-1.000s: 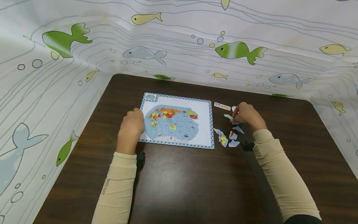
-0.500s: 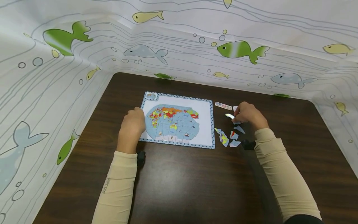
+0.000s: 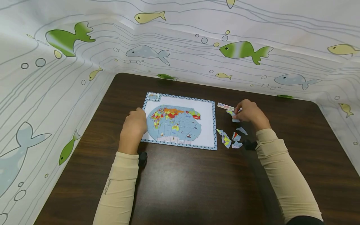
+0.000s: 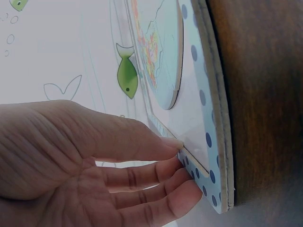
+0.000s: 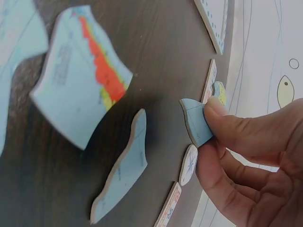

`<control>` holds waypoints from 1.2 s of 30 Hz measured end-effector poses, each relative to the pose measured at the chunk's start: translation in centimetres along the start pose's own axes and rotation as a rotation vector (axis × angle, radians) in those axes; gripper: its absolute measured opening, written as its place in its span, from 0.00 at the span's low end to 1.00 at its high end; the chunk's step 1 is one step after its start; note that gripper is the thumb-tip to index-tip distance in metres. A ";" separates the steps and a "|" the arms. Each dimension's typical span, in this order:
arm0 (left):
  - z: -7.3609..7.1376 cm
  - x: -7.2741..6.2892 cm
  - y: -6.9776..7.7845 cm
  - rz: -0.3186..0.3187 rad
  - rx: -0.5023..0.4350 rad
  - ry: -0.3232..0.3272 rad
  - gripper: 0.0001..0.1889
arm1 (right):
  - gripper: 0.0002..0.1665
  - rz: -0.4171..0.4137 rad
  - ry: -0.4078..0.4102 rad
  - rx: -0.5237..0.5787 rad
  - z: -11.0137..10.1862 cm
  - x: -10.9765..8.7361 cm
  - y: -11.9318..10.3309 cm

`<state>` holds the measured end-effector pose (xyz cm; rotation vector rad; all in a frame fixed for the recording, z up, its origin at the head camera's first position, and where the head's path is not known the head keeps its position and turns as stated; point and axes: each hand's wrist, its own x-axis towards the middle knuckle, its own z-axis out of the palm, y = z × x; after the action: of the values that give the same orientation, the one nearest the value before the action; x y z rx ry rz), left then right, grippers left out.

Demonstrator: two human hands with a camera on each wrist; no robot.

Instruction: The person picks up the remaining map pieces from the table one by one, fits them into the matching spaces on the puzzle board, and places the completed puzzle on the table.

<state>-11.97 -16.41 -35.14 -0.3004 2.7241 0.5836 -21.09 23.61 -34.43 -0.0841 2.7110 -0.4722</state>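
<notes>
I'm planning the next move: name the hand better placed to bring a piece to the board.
Probably the right hand: it pinches a piece, while the left hand holds the board by its edge.

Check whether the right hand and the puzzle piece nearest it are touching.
Touching. The right wrist view shows the right hand pinching the puzzle piece, the thumb lying over its printed blue face and a finger meeting its edge.

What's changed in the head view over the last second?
Right hand moved slightly away from the person, carrying the pinched map piece with it; in that view the gap to the title strip has closed. Left hand stays at the left edge of the puzzle board; board and other loose pieces look unmoved.
</notes>
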 end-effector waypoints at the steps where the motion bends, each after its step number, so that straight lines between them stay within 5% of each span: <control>1: 0.0 0.0 0.0 0.001 0.000 0.000 0.29 | 0.13 -0.001 0.005 0.004 0.0 0.0 -0.1; 36: -0.1 -0.1 0.2 0.002 0.006 -0.010 0.31 | 0.12 -0.085 0.002 0.107 1.9 0.7 -4.2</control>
<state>-12.00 -16.31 -34.95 -0.2931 2.7166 0.5762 -21.07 18.99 -34.99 -0.1707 2.6864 -0.6420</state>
